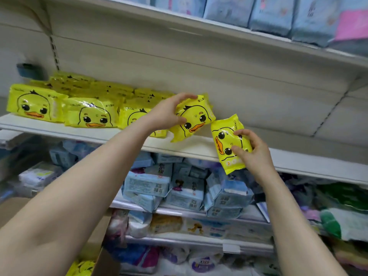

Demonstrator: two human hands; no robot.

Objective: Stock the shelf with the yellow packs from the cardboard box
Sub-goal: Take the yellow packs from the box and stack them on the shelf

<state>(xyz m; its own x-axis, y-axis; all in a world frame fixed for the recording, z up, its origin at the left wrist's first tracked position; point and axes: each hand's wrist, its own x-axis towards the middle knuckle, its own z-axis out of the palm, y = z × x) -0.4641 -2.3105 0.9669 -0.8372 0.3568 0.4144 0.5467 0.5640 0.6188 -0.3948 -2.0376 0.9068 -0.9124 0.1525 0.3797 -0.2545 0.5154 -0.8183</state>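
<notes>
At the right end of the row of stocked yellow packs (89,114) on the middle shelf (189,149), the person's left hand (167,114) grips a tilted duck pack (196,118). Its fingers curl over the pack's top edge and the thumb lies on the printed face. The pack's long axis slants up to the right, and its lower corner sits at the shelf board; whether it touches cannot be told. Just to the right and a little lower, the right hand (253,152) pinches the right half of an upright duck pack (225,140). This pack's long axis is nearly vertical, the duck's face is turned sideways, and its lower end hangs in front of the shelf's front lip, not over the board.

The stocked packs lie face forward with their long axes along the shelf, and bare board runs on to the right of both hands. The left hand is nearer the row's end, so its pack probably goes down first, after a small levelling twist. The right hand's pack would need roughly a quarter turn, then a lift inward. The cardboard box (107,263) at lower left holds more yellow packs, so the stocking looks only partway done.
</notes>
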